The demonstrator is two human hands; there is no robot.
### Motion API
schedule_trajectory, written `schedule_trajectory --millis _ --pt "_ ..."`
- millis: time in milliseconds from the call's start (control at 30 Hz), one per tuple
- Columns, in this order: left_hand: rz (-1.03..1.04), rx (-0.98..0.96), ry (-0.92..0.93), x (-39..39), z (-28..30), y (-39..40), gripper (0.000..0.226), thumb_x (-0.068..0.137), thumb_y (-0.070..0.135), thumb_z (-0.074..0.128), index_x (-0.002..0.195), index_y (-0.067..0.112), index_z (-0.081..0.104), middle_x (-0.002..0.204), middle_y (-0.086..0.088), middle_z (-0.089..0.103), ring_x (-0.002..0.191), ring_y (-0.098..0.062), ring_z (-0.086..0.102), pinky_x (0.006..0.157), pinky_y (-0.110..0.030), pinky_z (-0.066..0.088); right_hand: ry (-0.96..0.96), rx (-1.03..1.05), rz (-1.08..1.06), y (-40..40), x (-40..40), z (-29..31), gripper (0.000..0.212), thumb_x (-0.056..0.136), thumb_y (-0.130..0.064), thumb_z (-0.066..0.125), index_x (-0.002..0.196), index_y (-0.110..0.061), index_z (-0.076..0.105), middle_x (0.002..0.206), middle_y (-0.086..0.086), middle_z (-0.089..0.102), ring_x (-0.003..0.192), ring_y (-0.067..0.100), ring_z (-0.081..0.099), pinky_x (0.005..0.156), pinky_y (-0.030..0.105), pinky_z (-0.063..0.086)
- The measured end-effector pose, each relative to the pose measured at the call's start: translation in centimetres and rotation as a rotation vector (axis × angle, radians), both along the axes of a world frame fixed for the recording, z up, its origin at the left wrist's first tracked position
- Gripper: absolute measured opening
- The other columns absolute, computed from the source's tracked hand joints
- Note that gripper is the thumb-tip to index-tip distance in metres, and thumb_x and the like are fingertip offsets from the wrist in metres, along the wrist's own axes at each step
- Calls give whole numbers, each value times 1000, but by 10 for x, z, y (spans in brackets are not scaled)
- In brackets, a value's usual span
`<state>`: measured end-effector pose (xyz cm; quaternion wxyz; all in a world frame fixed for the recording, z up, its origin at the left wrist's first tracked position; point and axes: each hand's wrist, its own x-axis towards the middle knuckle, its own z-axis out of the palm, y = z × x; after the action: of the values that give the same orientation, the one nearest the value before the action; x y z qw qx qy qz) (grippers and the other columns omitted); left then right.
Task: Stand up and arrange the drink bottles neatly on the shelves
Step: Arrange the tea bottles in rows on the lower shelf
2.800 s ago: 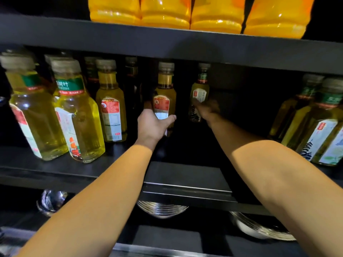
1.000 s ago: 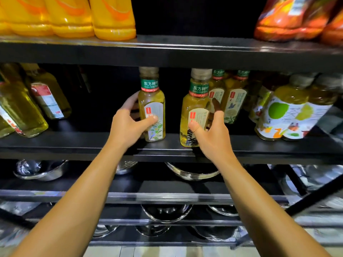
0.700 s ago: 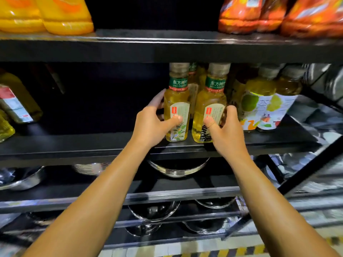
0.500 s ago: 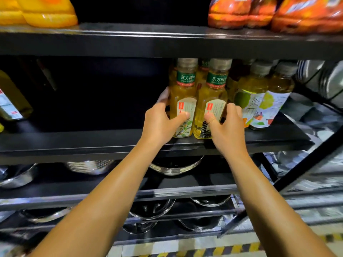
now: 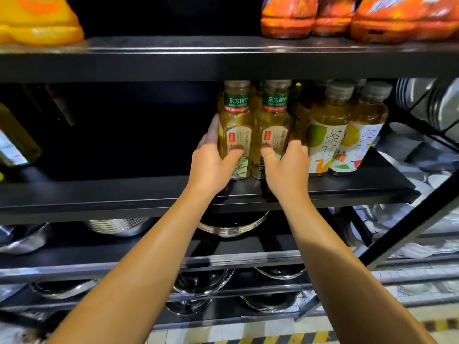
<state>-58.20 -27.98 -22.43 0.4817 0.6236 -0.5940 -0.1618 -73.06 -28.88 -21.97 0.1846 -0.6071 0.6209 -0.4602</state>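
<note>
On the middle shelf of a tall black rack, a flat, matte, dark board with a squared front lip, stands a row of drink bottles toward the right end; above it another black shelf carries soft-sided orange bottles at right and a yellow bottle at left, their bases rounded and glossy; below, wire racks hold shiny steel bowls, ribbed and nested.

Two bare forearms reach up from the bottom of the view; the left hand is curled round the left tea bottle, thumb across the front label and fingers wrapped to its far side; the right hand grips the right tea bottle the same way, thumb on the label, fingers between it and the neighbour. Both bottles stand upright, touching each other, at the shelf's front edge, just beside two pear tea bottles with white picture wrappers and grey caps.

Each tea bottle is clear, stiff plastic, squarish in the shoulder, full of yellow-green liquid, with a pale cap and a green neck band; being full, it likely feels fairly heavy and steady, and should slide on the smooth board rather than tip if pushed low; the bare plastic may be slick, so the papery label at mid-body, where the hands already sit, looks the surest place to hold; squeezing hard is probably needless.
</note>
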Motion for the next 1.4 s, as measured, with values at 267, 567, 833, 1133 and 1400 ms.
schedule_trajectory --millis 267,567,833,1133,1400 --pt "13 26 13 -1 -1 -3 81 92 28 65 155 36 15 137 4 55 119 -8 56 99 -34 52 -25 54 -5 -4 4 3 40 94 -37 60 110 -1 50 116 16 49 109 31 47 80 30 34" --pt "-11 59 66 -5 7 3 81 94 22 63 156 33 12 130 6 60 107 -5 59 90 -26 52 -28 89 15 -3 4 3 47 91 -38 63 115 -1 48 118 14 47 110 31 49 88 38 44" --pt "-8 67 64 2 12 16 88 90 34 68 157 28 12 145 5 49 120 -8 54 99 -30 48 5 -166 14 40 1 -15 69 86 -32 69 142 -9 36 141 7 39 132 22 36 107 31 33" --pt "246 -9 -207 108 -9 96 57 90 39 64 143 22 48 140 4 55 131 -14 47 108 -28 35 173 -194 384 82 91 -25 59 89 -35 65 142 -24 42 144 -8 41 136 12 31 107 22 25" --pt "574 -36 -243 279 -13 170 54 88 31 69 137 15 52 134 -4 56 123 -21 51 101 -28 37 238 -131 620 80 238 -6 65 90 -38 65 146 -24 37 150 -5 36 138 15 31 106 25 28"
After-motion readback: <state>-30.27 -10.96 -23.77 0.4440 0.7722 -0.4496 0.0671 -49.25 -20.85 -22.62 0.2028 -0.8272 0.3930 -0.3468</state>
